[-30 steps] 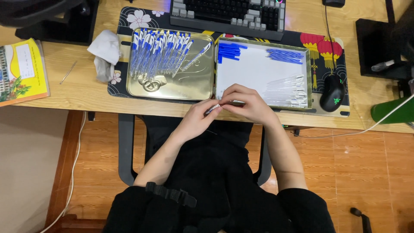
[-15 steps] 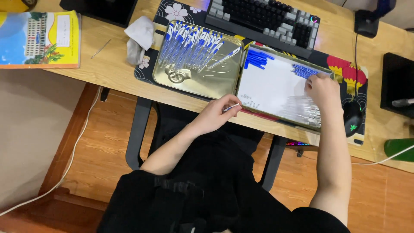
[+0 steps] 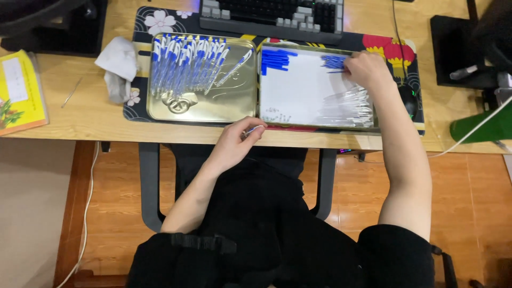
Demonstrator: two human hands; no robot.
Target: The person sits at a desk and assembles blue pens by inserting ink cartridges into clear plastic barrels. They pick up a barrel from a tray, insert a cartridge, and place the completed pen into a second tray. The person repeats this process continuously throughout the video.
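Holding a slim pen barrel [image 3: 254,129] at the near edge of the table [image 3: 80,114], our left hand [image 3: 234,144] has its fingers clamped together on it. We see the barrel as a thin, pale, see-through tube with a bluish tint, only a short length showing past the fingertips. Its long axis runs roughly left to right along the table edge, the free end pointing right and slightly away from us, toward the white-lined tray [image 3: 298,96]. Our right hand [image 3: 365,69] rests in the far right corner of that tray, fingers curled down onto a cluster of blue pen parts [image 3: 332,61]; we cannot tell whether they grip one. Clear tubes [image 3: 346,104] lie in a fan just below that hand. Just beside it, the gold tray [image 3: 213,109] holds rows of assembled blue-and-white pens [image 3: 184,66].
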